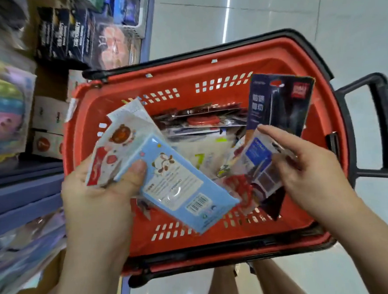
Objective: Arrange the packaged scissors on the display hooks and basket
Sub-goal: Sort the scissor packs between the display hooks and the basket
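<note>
Basket (pixel 205 64) top open (packs (pixel 200 121) heaped inside); shelves (pixel 19 193) crowd L side.

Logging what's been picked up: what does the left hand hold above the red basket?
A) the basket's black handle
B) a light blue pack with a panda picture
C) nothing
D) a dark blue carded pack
B: the left hand grips the light blue panda pack above the red basket.

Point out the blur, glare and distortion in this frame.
Head view: shelf goods at left smear with motion blur; a light streak glares on the floor; wide-angle lens bows the red basket rim; the blue packet in the left hand is sharpest.
</note>
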`<state>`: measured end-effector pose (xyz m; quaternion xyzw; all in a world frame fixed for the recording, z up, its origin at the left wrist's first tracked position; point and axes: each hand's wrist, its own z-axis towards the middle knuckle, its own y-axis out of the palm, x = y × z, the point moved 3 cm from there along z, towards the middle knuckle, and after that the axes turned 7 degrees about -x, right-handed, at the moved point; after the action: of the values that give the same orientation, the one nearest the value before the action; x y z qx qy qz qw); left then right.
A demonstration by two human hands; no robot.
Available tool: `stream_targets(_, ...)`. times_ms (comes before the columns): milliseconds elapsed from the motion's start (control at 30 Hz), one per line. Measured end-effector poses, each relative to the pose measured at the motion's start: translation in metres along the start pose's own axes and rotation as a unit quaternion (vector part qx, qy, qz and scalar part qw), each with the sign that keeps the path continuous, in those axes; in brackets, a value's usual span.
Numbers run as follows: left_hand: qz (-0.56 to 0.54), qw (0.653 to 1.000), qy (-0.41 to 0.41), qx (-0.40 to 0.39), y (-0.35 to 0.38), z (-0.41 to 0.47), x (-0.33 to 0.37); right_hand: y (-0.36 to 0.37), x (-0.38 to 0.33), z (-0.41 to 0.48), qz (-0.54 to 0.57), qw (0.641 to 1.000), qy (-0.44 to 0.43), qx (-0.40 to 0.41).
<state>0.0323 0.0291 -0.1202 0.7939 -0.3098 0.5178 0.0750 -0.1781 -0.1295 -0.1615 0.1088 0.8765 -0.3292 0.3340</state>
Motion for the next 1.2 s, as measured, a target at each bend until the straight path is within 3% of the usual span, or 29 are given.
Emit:
stream_targets(67, -0.025, 0.999, -0.001, -0.029, 0.003, 0.000, 0.007, -0.010, -0.005, 0.003, 0.033, 0.999, 0.003, -0.004)
stream_targets(133, 0.030, 0.998, -0.002, -0.060, 0.006, 0.004, 0.003, -0.015, -0.007, 0.011, 0.077, 0.996, 0.034, 0.007)
stream_targets(200, 0.130, 0.979, 0.046, -0.150, 0.013, 0.011, -0.001, -0.013, -0.009, 0.017, 0.165, 0.981, 0.098, 0.000)
stream_targets(233, 0.207, 0.941, 0.147, -0.223, 0.018, 0.013, -0.002, -0.009, -0.009, 0.018, 0.216, 0.967, 0.135, -0.014)
stream_targets(300, 0.301, 0.827, 0.339, -0.332, 0.029, 0.004, -0.005, 0.002, -0.011, 0.016, 0.319, 0.926, 0.195, -0.058)
stream_targets(333, 0.316, 0.782, 0.386, -0.374, 0.040, -0.004, -0.007, 0.007, -0.012, 0.015, 0.368, 0.902, 0.211, -0.077)
stream_targets(367, 0.318, 0.767, 0.401, -0.387, 0.049, -0.016, -0.012, 0.012, -0.012, 0.014, 0.414, 0.879, 0.215, -0.102)
stream_targets(433, 0.283, 0.788, 0.404, -0.369, 0.067, -0.035, -0.013, 0.020, -0.014, 0.015, 0.449, 0.856, 0.209, -0.152)
stream_targets(500, 0.271, 0.803, 0.397, -0.352, 0.067, -0.041, -0.025, 0.026, -0.017, 0.016, 0.432, 0.862, 0.187, -0.190)
stream_targets(567, 0.290, 0.808, 0.375, -0.351, 0.060, -0.037, -0.035, 0.033, -0.021, 0.016, 0.424, 0.869, 0.177, -0.183)
stream_targets(667, 0.322, 0.810, 0.330, -0.362, 0.060, -0.033, -0.032, 0.043, -0.022, 0.012, 0.468, 0.848, 0.189, -0.160)
stream_targets(767, 0.311, 0.841, 0.245, -0.369, 0.059, -0.036, -0.015, 0.042, -0.024, 0.012, 0.483, 0.849, 0.185, -0.105)
stream_targets(867, 0.243, 0.937, 0.100, -0.232, 0.043, -0.035, 0.007, 0.029, -0.027, 0.012, 0.493, 0.853, 0.168, -0.032)
stream_targets(933, 0.201, 0.968, -0.015, -0.147, 0.038, -0.033, 0.009, 0.020, -0.031, 0.008, 0.486, 0.862, 0.144, 0.011)
stream_targets(1000, 0.189, 0.962, -0.117, -0.158, 0.048, -0.037, 0.009, 0.014, -0.044, 0.001, 0.472, 0.873, 0.118, 0.034)
stream_targets(1100, 0.147, 0.968, -0.163, -0.124, 0.061, -0.045, 0.016, 0.005, -0.065, -0.018, 0.439, 0.892, 0.095, 0.051)
stream_targets(1200, 0.021, 0.971, -0.222, -0.088, 0.057, -0.056, 0.029, -0.007, -0.086, -0.036, 0.412, 0.906, 0.071, 0.060)
